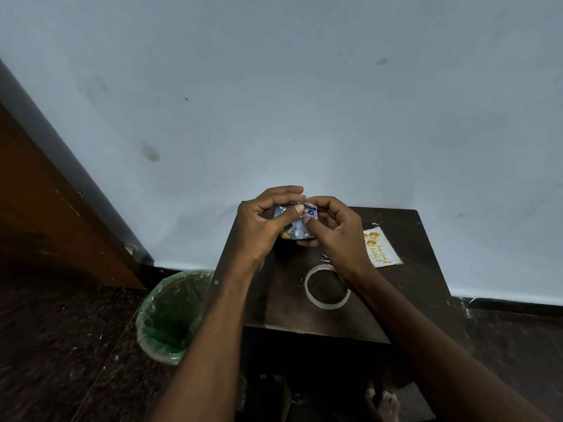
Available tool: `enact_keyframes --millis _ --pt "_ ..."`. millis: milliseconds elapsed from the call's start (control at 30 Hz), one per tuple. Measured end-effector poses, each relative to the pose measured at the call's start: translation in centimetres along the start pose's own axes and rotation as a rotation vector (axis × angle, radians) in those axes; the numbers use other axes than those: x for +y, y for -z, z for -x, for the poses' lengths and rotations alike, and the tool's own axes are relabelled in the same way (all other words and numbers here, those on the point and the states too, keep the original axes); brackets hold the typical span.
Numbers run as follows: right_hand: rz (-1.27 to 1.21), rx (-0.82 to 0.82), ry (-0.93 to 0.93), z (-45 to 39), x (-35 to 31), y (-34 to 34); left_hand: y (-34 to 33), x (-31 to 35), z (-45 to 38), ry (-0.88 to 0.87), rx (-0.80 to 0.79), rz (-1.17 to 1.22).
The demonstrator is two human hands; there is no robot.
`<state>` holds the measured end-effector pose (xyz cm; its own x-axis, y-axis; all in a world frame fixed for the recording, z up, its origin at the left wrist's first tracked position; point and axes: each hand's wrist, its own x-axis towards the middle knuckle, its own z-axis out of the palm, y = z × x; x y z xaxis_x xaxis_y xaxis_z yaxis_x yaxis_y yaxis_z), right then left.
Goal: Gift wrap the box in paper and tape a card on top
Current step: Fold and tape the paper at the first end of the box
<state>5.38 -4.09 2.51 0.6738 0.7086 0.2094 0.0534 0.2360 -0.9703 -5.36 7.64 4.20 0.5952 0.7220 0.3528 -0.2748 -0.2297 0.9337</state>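
Note:
A small box wrapped in colourful patterned paper [296,222] is held up above the far side of the dark wooden table [405,287]. My left hand [263,222] grips its left side, thumb across the face. My right hand [333,231] holds the right side, its fingers curled over the top and the thumb pressing the paper near the middle. A white card with gold balloons and gold writing [381,246] lies flat on the table to the right of my hands. A roll of clear tape [327,287] lies flat beneath my right wrist.
A bin with a green liner [170,315] stands on the floor left of the table. A pale wall is right behind the table and a wooden door [45,208] stands at the far left. My bare feet [382,403] show below the table's near edge.

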Motion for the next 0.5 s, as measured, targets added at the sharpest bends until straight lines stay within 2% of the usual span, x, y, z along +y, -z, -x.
enact_keyframes --millis 133,267,500 --pt "0.127 0.002 0.085 -0.4 0.3 0.7 0.6 -0.3 -0.5 0.107 0.037 0.082" --pt "0.228 -0.011 0.174 -0.6 0.3 0.9 0.9 -0.2 -0.5 0.061 -0.022 -0.083" --pt "0.231 -0.003 0.189 -0.6 0.5 0.7 1.3 -0.3 -0.4 0.093 -0.121 -0.034"
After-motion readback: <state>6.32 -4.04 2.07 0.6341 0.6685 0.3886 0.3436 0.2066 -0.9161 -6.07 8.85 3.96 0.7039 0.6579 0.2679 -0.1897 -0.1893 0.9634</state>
